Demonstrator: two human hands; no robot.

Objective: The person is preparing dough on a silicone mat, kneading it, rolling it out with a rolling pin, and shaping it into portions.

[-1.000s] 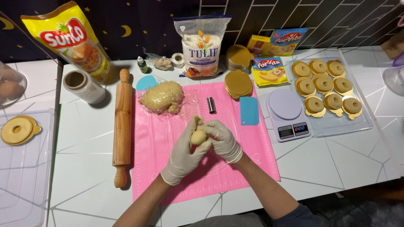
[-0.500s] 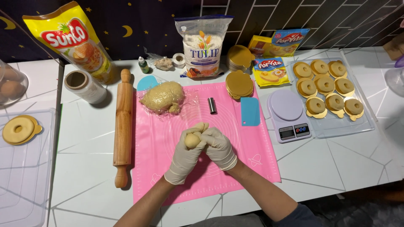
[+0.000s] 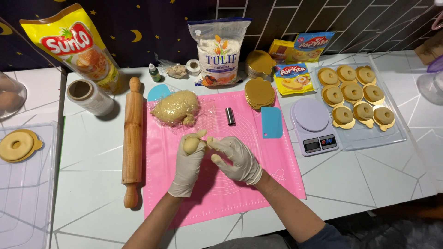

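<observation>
Dough ball sits mid-frame over the pink mat, cupped in the gloved left hand; the right hand, fingers loosely curled, touches its right side.

Left hand cupping dough ball, probably

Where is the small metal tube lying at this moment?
In the head view, the small metal tube lies on the pink mat, right of the dough lump and left of the blue scraper.
</observation>
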